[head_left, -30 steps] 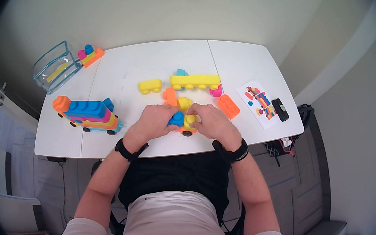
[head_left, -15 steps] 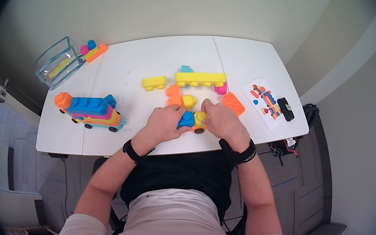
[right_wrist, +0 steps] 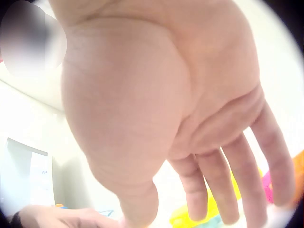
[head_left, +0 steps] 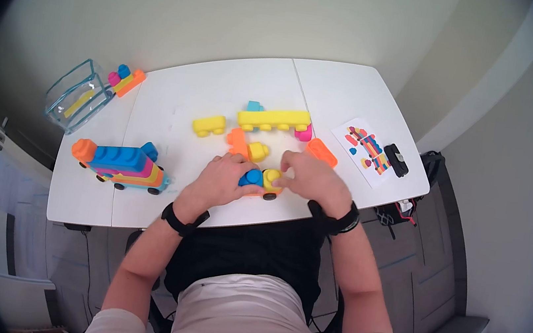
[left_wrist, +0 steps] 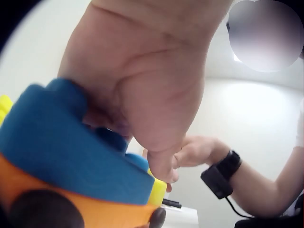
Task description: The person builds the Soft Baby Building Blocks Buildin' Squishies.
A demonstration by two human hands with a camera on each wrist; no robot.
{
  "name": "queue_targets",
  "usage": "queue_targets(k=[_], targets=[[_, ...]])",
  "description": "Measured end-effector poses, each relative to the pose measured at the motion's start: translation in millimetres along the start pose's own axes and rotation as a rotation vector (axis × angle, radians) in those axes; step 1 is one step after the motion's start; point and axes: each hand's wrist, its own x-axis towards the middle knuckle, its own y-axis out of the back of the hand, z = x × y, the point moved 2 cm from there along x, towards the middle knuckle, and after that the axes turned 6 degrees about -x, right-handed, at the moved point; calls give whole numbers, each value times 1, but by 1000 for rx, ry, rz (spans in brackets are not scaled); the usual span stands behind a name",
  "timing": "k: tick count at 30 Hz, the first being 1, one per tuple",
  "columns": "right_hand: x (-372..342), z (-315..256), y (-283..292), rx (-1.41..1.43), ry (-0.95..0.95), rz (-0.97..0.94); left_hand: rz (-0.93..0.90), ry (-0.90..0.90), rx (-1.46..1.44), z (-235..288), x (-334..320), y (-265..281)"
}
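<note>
In the head view a small toy car sits near the table's front edge, a blue block (head_left: 252,177) and a yellow block (head_left: 271,178) side by side on an orange wheeled base. My left hand (head_left: 217,180) grips the blue block from above, thumb on the near side. In the left wrist view the palm covers part of the blue block (left_wrist: 61,137), above the orange base (left_wrist: 104,213) and its black wheels. My right hand (head_left: 319,181) is at the yellow block's right side. Its fingers (right_wrist: 249,185) hang fairly straight and apart in the right wrist view, with nothing held.
Beyond the hands lie an orange block (head_left: 237,142), a small yellow block (head_left: 257,152), a long yellow block (head_left: 275,120) and an orange piece (head_left: 321,152). A built block vehicle (head_left: 122,163) stands left, a clear case (head_left: 67,119) behind it. A picture sheet (head_left: 363,165) lies right.
My right hand has loosened from the yellow block, its fingers now off to the right. My left hand stays on the blue block. The head view has shifted slightly.
</note>
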Motion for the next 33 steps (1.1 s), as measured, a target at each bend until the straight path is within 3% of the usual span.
queue_targets(k=[3, 5, 7, 8, 10, 14, 15, 16, 17, 20, 27, 33], targets=[[2, 12, 23, 11, -75, 108, 84, -113, -221, -6, -9, 28], [4, 28, 35, 24, -151, 179, 109, 102, -371, -5, -10, 60], [4, 52, 33, -102, -322, 266, 120, 109, -375, -19, -11, 63], [4, 60, 28, -105, -321, 267, 129, 116, -379, -25, -11, 62], [5, 74, 15, -278, -467, 126, 115, 55, -319, -34, -10, 50], [11, 77, 0, -332, -516, 57, 147, -178, -187, -40, -2, 20], [15, 84, -7, -383, -530, 23, 146, -182, -186, -42, -2, 17], [14, 86, -10, -431, -546, -14, 86, -57, -150, -39, -3, 19], [12, 88, -11, -427, -553, -16, 22, 68, -114, -37, -6, 21], [10, 83, 2, -403, -531, 81, -133, 189, -209, -30, -3, 39], [-3, 38, 36, -150, -364, 288, -89, 89, -307, -43, -3, 22], [-9, 14, 50, -52, -260, 348, 23, 203, -235, -52, -1, 39]])
